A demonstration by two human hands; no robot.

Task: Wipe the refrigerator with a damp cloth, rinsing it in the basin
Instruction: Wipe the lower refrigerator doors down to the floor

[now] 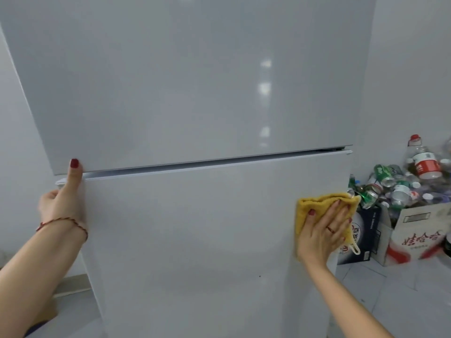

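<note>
From the head view, the white refrigerator [195, 215] fills nearly the whole frame, its door seam running across the middle. The right hand [322, 230] lies at the lower right, fingers [338, 217] straight and spread, pressing a folded yellow cloth [306, 208] flat against the lower door near its right edge. The left hand [61, 198] sits at the middle left, gripping the door's left edge just under the seam, thumb pointing up onto the upper door, the other fingers hidden round the side.

The step looks like wiping the lower door. To do it well, I'd keep the palm flat so the whole cloth bears on the panel, work in overlapping strokes across toward the left hand, and let that hand keep the door steady. No basin shows here.

At the far right, cardboard boxes [415, 230] on the floor hold empty cans [388, 176] and a plastic bottle [423, 159].
</note>
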